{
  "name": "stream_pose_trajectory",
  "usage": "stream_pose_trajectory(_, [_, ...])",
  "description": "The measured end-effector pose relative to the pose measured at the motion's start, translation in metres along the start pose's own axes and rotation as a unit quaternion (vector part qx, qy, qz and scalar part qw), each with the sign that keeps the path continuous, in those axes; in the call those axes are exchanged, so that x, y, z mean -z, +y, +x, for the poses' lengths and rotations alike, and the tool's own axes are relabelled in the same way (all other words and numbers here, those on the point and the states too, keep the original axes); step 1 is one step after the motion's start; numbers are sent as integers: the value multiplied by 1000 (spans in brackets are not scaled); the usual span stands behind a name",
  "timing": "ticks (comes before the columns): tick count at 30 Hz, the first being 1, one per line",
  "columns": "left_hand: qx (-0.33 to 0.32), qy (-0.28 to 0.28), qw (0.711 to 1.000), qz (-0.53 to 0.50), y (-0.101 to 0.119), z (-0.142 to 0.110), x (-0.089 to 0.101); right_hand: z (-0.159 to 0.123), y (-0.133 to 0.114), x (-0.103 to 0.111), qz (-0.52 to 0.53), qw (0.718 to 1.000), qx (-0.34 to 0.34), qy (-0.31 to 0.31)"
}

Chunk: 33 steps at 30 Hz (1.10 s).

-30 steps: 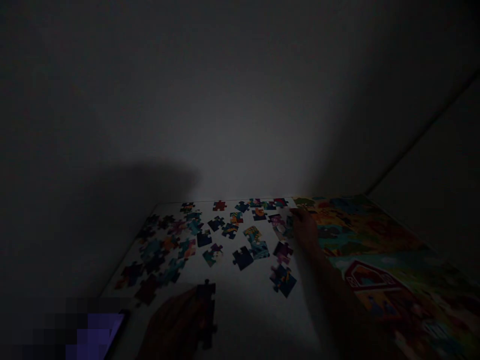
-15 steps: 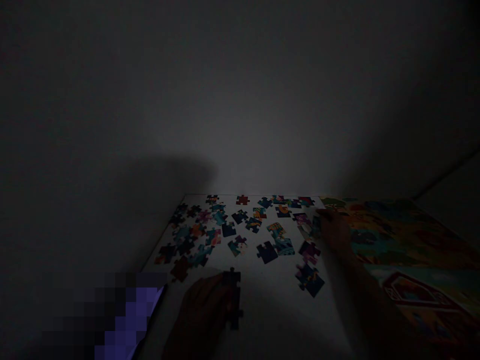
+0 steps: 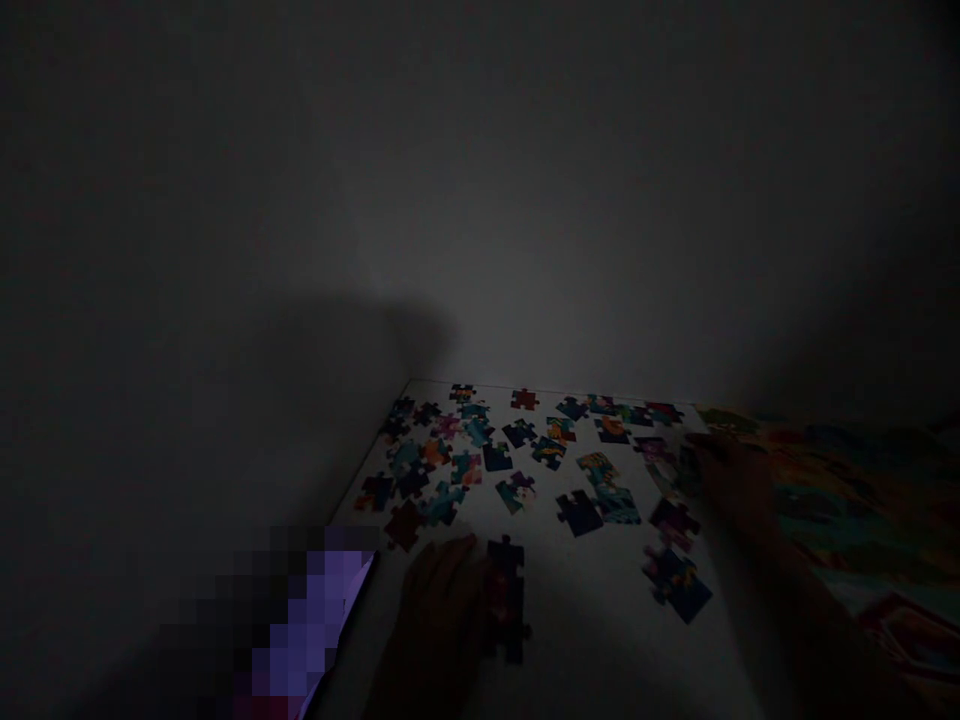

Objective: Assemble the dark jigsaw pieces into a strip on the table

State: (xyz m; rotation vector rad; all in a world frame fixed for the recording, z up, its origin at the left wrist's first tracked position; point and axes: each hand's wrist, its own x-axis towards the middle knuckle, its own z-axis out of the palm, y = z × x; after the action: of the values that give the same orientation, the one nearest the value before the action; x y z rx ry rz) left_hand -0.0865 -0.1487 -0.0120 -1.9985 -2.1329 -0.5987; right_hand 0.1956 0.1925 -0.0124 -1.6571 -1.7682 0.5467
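Note:
My left hand (image 3: 448,590) lies low on the white surface with its fingers stretched forward, beside a joined strip of dark puzzle pieces (image 3: 506,600). Its fingertips are at or near the strip's left edge; in the dark, contact is hard to judge. At the right side of the surface, my right hand (image 3: 731,480) has its fingers bent together at a dark teal puzzle piece (image 3: 688,465), partly hidden by the hand. Close to it lie a purple piece (image 3: 675,522) and a dark blue joined cluster (image 3: 679,583).
Many loose puzzle pieces (image 3: 420,465) are spread over the white tabletop (image 3: 592,640), densest at the left. A coloured picture sheet (image 3: 840,500) extends on the right under my forearm. Behind stands a plain wall (image 3: 555,220). A lit, pixelated purple area (image 3: 300,620) is at lower left.
The view has turned left, so everything sits farther right. My left fingers have drawn back from over the strip, uncovering more of it. My right hand stays by the teal piece.

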Motion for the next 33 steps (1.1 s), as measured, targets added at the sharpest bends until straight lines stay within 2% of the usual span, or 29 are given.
stream_pose_trajectory(4, [33,4,999,13,-1,-5,-7,-1,0,2,-15,1000,-6,-6])
stream_pose_trajectory(9, [60,-18,998,20,6,-3,-6,-3,-2,3,-39,999,-6,-13])
stream_pose_trajectory(18, [44,-36,998,36,5,-4,-3,-7,-18,9,-70,997,-41,-17])
stream_pose_trajectory(23, [44,-35,997,43,6,-3,-3,-6,-17,8,-72,996,-55,-23])
stream_pose_trajectory(33, [43,-26,998,30,10,1,2,-3,-6,5,-62,998,-12,-6])
